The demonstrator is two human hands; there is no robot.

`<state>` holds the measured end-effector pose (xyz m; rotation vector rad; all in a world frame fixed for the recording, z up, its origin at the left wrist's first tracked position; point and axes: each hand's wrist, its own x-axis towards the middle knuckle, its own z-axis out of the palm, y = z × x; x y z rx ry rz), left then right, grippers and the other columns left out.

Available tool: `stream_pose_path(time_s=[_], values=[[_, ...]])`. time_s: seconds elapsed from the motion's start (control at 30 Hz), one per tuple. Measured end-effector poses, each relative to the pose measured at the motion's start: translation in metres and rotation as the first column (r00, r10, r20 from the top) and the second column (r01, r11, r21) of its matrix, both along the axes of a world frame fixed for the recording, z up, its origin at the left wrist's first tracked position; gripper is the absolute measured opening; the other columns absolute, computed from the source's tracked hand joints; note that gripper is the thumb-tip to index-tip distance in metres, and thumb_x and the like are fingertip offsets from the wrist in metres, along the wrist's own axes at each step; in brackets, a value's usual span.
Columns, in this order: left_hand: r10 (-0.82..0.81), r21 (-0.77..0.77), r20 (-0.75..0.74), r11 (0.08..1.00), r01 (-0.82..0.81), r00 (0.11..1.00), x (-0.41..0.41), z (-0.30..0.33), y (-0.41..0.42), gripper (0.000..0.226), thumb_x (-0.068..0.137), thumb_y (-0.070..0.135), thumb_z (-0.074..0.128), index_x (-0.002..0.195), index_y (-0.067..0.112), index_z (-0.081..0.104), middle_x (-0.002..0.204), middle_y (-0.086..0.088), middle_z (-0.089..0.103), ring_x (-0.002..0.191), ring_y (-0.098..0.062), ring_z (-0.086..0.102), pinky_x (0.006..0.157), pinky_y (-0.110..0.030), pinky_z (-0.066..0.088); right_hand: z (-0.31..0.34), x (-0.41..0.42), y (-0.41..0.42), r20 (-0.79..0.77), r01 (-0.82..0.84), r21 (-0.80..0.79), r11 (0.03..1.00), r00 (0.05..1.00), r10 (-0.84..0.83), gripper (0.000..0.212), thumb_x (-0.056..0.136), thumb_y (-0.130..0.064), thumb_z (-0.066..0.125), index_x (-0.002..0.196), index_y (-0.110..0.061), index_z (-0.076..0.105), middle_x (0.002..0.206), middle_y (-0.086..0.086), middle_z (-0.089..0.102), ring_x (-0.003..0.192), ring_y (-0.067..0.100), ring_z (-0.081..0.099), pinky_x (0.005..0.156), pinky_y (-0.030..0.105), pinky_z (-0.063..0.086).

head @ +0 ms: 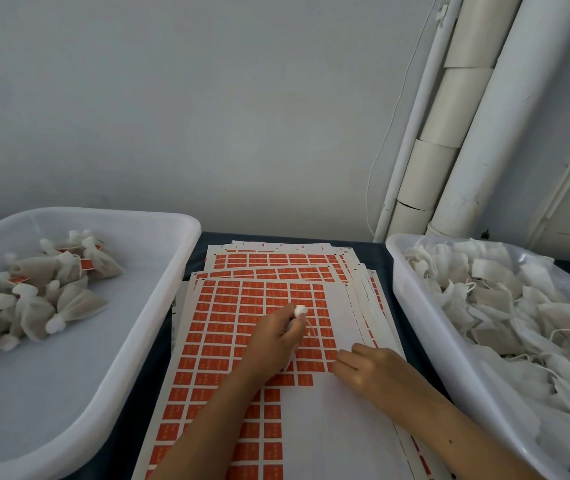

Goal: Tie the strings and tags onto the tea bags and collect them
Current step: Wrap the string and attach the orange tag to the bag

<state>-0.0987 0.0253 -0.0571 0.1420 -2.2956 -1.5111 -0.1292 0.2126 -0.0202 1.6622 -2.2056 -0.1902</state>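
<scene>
A stack of white sheets covered with orange tag stickers (242,306) lies in the middle of the table. My left hand (275,341) is closed over a tea bag (300,310), whose gathered white top pokes out past my fingers, with a thin string hanging from it. My right hand (366,367) rests on the top sheet with its fingertips at the edge of the orange stickers, on the bare peeled area. Tied tea bags with orange tags (34,289) lie heaped in the left white tray (159,299). Loose white tea bags (505,306) fill the right tray (415,323).
The two white plastic trays flank the sticker sheets on a dark blue tabletop (373,251). Behind stands a grey wall, with white pipes (450,116) and a thin white cable in the back right corner.
</scene>
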Motion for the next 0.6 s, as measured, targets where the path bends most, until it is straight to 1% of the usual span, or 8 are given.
stream_pose_path(time_s=[0.17,0.27,0.43,0.53,0.57,0.6], values=[[0.000,-0.001,0.001,1.000,0.000,1.000,0.0011,0.0003,0.0012,0.030,0.099,0.027,0.042,0.070,0.025,0.050,0.059,0.010,0.051,0.050,0.002,0.046,0.050,-0.009,0.038,0.0039,0.0006,0.0006,0.033,-0.018,0.036,0.999,0.999,0.017,0.052,0.042,-0.041,0.091,0.088,-0.025,0.075,0.084,-0.012,0.073,0.063,0.003,0.067,0.064,0.017,0.056],[0.004,0.007,-0.003,1.000,-0.004,1.000,0.0010,0.0008,0.0004,0.030,0.099,0.027,0.042,0.070,0.023,0.050,0.059,0.009,0.051,0.049,0.002,0.045,0.050,-0.008,0.038,0.0043,0.0013,-0.0005,0.069,0.006,-0.003,1.000,0.998,-0.006,0.051,0.042,-0.040,0.090,0.088,-0.023,0.075,0.084,-0.011,0.073,0.063,0.003,0.068,0.063,0.016,0.056],[0.012,0.025,0.010,1.000,-0.012,1.000,0.0013,0.0003,0.0010,0.030,0.099,0.028,0.042,0.070,0.023,0.051,0.059,0.008,0.052,0.050,0.001,0.045,0.050,-0.007,0.039,0.0068,-0.0033,-0.0008,0.132,0.090,-0.053,0.995,0.988,-0.082,0.043,0.040,-0.035,0.093,0.076,-0.020,0.074,0.070,-0.009,0.070,0.053,0.003,0.065,0.054,0.014,0.054],[0.021,0.016,0.015,1.000,-0.021,1.000,0.0006,0.0002,-0.0006,0.030,0.099,0.028,0.042,0.071,0.023,0.051,0.060,0.008,0.053,0.053,-0.003,0.046,0.051,-0.008,0.040,0.0068,-0.0039,0.0002,0.153,0.098,0.005,0.995,0.983,-0.097,0.043,0.038,-0.035,0.093,0.075,-0.021,0.074,0.070,-0.010,0.070,0.053,0.003,0.065,0.055,0.015,0.055],[0.023,0.009,0.018,1.000,-0.023,1.000,0.0004,0.0001,-0.0010,0.030,0.099,0.028,0.042,0.071,0.023,0.051,0.061,0.008,0.053,0.054,-0.003,0.046,0.051,-0.008,0.041,0.0064,-0.0041,-0.0001,0.153,0.099,0.035,0.994,0.983,-0.104,0.044,0.039,-0.035,0.093,0.077,-0.021,0.074,0.072,-0.010,0.071,0.055,0.003,0.066,0.056,0.016,0.056],[0.024,0.005,0.020,1.000,-0.024,0.999,0.0004,0.0000,-0.0011,0.030,0.099,0.028,0.042,0.071,0.023,0.051,0.061,0.008,0.053,0.054,-0.003,0.047,0.051,-0.009,0.041,0.0053,-0.0052,0.0000,0.151,0.109,0.074,0.991,0.981,-0.119,0.044,0.045,-0.033,0.092,0.083,-0.020,0.075,0.078,-0.008,0.072,0.060,0.004,0.067,0.060,0.017,0.057]])
